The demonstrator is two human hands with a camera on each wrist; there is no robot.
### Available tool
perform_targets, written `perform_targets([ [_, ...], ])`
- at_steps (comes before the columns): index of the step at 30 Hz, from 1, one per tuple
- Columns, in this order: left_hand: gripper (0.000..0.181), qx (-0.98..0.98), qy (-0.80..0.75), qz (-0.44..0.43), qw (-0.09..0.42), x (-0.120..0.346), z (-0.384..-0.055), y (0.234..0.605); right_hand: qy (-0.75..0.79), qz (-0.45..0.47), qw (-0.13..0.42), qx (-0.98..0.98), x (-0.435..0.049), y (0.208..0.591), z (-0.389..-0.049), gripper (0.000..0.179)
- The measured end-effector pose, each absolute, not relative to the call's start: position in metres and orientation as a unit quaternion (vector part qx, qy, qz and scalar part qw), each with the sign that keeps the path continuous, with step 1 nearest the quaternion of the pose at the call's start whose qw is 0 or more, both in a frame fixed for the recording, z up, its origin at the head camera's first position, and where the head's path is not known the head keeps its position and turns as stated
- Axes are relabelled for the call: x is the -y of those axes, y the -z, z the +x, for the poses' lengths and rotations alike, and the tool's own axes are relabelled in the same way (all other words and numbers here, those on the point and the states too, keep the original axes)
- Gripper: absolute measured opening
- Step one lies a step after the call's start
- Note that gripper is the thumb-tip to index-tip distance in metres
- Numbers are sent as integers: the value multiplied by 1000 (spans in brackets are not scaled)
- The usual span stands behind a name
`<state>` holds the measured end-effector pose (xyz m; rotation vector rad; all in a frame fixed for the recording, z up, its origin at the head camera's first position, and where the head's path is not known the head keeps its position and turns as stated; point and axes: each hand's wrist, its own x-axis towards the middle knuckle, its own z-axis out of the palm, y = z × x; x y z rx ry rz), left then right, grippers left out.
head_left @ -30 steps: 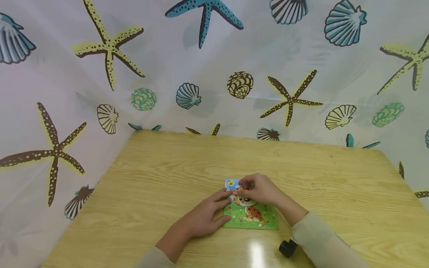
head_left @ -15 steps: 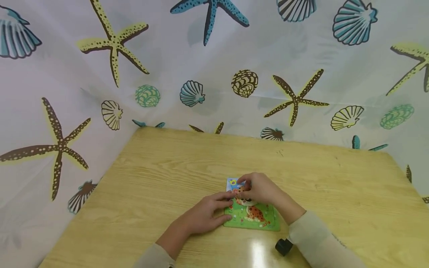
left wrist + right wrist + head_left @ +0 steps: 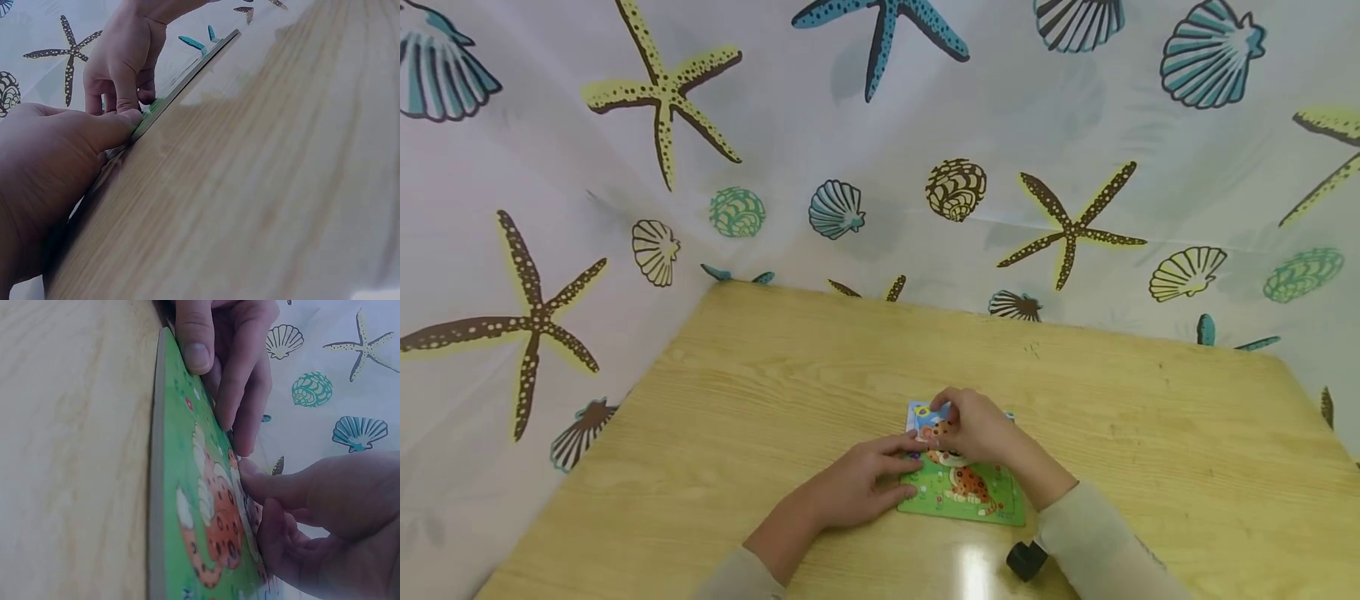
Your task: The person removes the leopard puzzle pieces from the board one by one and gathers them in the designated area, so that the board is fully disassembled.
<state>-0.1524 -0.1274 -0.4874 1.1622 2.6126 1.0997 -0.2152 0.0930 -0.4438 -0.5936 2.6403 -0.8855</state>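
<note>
A jigsaw puzzle board with a spotted leopard cub on green grass and blue sky lies flat on the table. My left hand rests at its left side, fingers stretched over the edge and the thumb near the lower left corner. Over the cub's head, my right hand is bent, its thumb and index finger pinching a puzzle piece that the fingers mostly hide. In the right wrist view, the right thumb and curled fingers meet the board's surface, close to the left fingertips.
The wood-grain table spreads around the board. A small black object sits by the right sleeve. Behind and to the left hangs a white cloth printed with starfish and shells.
The head view has shifted slightly. The right hand stays over the cub's head, its fingers moving only a little. My left hand keeps its place at the board's left edge.
</note>
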Motion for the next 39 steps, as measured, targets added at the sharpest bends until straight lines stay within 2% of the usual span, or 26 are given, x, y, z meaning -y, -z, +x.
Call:
perform_targets([
  [10,36,-844,-375,383,15,127,-153,484,379,-158,123,-903,-97,449,-213,41],
  [17,33,-851,-378,363,-9,125,-158,491,423,-129,70,-894,-100,448,-209,23],
  [23,34,-852,-390,349,8,125,-157,492,454,-124,49,-881,-104,452,-201,13],
  [26,33,-853,-388,350,5,124,-157,492,488,-128,74,-860,-108,452,-198,22],
  [30,33,-854,-388,347,1,124,-158,493,544,-124,142,-817,-116,448,-194,38],
  [39,35,-850,-397,346,6,123,-158,494,608,-73,215,-761,-144,444,-197,32],
])
